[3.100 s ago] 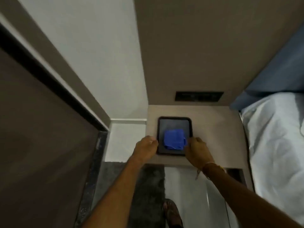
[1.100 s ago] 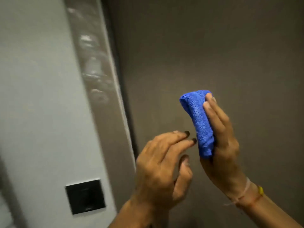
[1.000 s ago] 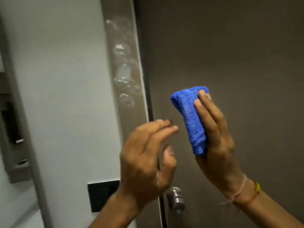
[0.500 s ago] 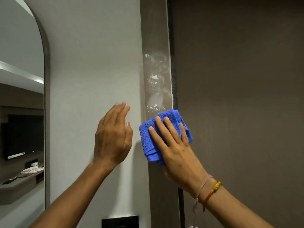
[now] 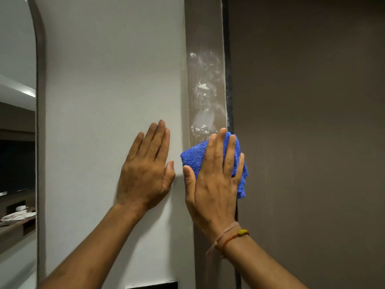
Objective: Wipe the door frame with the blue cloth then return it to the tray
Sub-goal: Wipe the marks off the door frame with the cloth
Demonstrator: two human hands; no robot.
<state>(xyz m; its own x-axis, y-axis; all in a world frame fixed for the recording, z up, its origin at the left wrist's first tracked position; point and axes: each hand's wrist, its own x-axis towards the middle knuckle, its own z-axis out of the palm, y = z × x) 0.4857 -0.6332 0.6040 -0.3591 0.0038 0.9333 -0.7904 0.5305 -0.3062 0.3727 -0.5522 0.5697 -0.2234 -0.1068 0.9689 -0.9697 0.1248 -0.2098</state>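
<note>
So from the head cam: the door frame [image 5: 205, 59] runs straight up the middle as a narrow brownish strip, boxed in by the white wall [image 5: 112, 69] on its left and a thin dark gap along its right edge, then the big brown door [image 5: 308, 122]. Plenty of clear strip above the hands, and it carries on below them too, so there's room along the strip both up and down; sideways it's tight since the strip is barely wider than the hand. Far left there's a mirror [image 5: 16, 122] with a rounded grey border, and a bit of a black wall plate [image 5: 152, 285] peeks in at the bottom edge. The blue cloth [image 5: 194, 157] is bunched up, nubby terry texture, bright blue, pressed flat against the frame under the right hand [image 5: 212, 180], sticking out at the hand's left and lower right. Fingers [image 5: 216, 149] of that hand are slightly spread and laid flat over the cloth, not curled round it. Right above the cloth the frame has whitish smudgy patches [image 5: 203, 105]. Left hand [image 5: 145, 170] is flat on the wall just beside it, fingers together, holding nothing. String bracelets [image 5: 231, 238] on the right wrist.
</note>
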